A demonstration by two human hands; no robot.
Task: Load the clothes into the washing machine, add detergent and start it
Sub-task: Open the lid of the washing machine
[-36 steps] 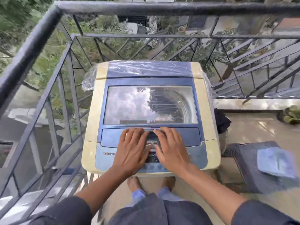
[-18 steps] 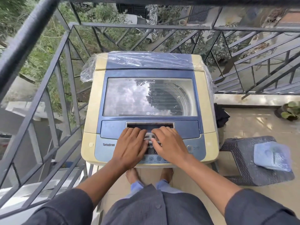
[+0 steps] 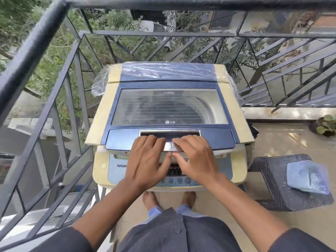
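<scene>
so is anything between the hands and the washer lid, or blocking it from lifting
Nothing visible. The left hand and right hand already grip the lid at its front handle. Its front edge sits raised, and only open air and the railing lie behind.

Tiled floor (image 3: pixel 283 142) carries washing machine (image 3: pixel 109 113), wicker stool (image 3: pixel 269 179), potted plant (image 3: pixel 325 125).
</scene>
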